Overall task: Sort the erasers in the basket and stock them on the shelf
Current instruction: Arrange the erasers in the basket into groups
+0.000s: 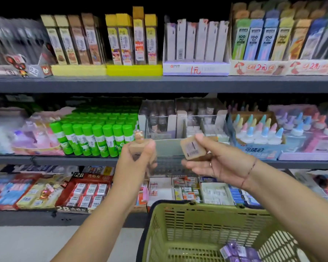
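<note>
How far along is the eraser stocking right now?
Done: green basket looks nearly emptied. In hand: left hand holds a bear-topped brown eraser, right hand a brown barcoded eraser, both raised before the middle shelf, not yet placed. Left: those two plus the purple eraser packs in the basket's corner.

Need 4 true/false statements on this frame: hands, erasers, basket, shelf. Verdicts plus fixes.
1. The left hand holds a bear-topped eraser. True.
2. The right hand is free. False: it holds a flat brown eraser with a barcode label.
3. The green basket holds nothing. False: purple packets lie in it.
4. Green glue sticks stand on the middle shelf. True.
</note>
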A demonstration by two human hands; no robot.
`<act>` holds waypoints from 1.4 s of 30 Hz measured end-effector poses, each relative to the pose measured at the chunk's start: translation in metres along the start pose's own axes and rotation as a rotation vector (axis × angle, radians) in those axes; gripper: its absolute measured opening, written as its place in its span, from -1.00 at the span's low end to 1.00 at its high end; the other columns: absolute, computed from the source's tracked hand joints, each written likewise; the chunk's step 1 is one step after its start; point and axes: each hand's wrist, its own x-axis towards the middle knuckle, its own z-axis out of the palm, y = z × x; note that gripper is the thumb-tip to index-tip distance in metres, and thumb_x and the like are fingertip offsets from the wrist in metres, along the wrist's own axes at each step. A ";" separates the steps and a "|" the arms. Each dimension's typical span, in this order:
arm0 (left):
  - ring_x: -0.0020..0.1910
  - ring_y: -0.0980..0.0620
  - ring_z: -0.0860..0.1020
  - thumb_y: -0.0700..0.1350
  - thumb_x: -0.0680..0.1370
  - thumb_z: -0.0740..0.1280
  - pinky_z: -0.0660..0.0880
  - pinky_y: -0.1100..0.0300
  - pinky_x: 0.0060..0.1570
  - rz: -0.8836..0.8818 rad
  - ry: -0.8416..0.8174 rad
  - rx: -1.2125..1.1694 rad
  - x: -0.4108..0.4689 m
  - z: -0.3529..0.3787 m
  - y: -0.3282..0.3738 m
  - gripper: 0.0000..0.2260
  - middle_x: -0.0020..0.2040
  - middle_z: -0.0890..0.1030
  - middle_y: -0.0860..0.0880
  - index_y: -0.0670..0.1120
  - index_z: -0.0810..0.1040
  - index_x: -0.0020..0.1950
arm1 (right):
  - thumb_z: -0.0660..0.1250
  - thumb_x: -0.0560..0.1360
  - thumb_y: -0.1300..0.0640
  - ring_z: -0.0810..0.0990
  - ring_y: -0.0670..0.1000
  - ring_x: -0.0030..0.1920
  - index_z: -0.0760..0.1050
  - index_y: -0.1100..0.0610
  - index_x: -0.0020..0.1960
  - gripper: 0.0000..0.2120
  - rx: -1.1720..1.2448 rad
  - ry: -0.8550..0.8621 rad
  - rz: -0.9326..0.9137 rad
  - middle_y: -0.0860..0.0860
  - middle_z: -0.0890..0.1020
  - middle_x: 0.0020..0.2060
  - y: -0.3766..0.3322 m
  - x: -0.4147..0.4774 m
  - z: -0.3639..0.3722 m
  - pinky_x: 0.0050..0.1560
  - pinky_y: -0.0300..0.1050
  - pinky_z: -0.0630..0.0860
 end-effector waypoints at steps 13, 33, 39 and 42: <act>0.01 -0.06 0.49 0.20 0.54 0.28 0.35 0.06 -0.08 -0.616 0.231 -0.166 0.025 -0.002 -0.031 -0.73 0.01 0.57 -0.09 0.00 0.47 -0.04 | 0.29 0.37 -0.37 0.48 0.05 -0.34 0.51 0.14 -0.35 -0.46 -1.384 0.203 -0.142 0.05 0.47 -0.45 0.008 0.107 0.019 -0.33 -0.11 0.36; 0.16 -0.16 0.47 0.20 0.48 0.35 0.41 -0.13 0.09 -0.732 0.234 -0.311 0.034 -0.008 -0.037 -0.63 -0.01 0.54 -0.10 -0.05 0.47 0.09 | 0.45 0.42 -0.03 0.54 -0.05 -0.21 0.61 0.08 -0.11 -0.82 -1.593 -0.029 -0.287 -0.07 0.57 -0.28 -0.011 0.119 0.016 -0.23 -0.22 0.44; -0.04 0.01 0.53 0.20 0.49 0.34 0.41 -0.14 0.11 -0.713 0.228 -0.318 0.036 -0.008 -0.036 -0.58 0.04 0.58 -0.07 -0.06 0.51 0.20 | 0.42 0.38 -0.19 0.44 -0.17 -0.29 0.53 -0.03 -0.04 -0.72 -1.625 -0.058 -0.309 -0.15 0.48 -0.30 -0.011 0.117 0.017 -0.33 -0.26 0.33; -0.05 0.02 0.53 0.20 0.49 0.34 0.41 -0.13 0.14 -0.713 0.228 -0.311 0.036 -0.007 -0.034 -0.56 0.08 0.59 -0.09 -0.08 0.50 0.22 | 0.45 0.40 -0.09 0.52 -0.11 -0.19 0.59 -0.04 0.00 -0.78 -1.584 -0.131 -0.293 -0.11 0.57 -0.20 -0.012 0.116 0.020 -0.24 -0.27 0.41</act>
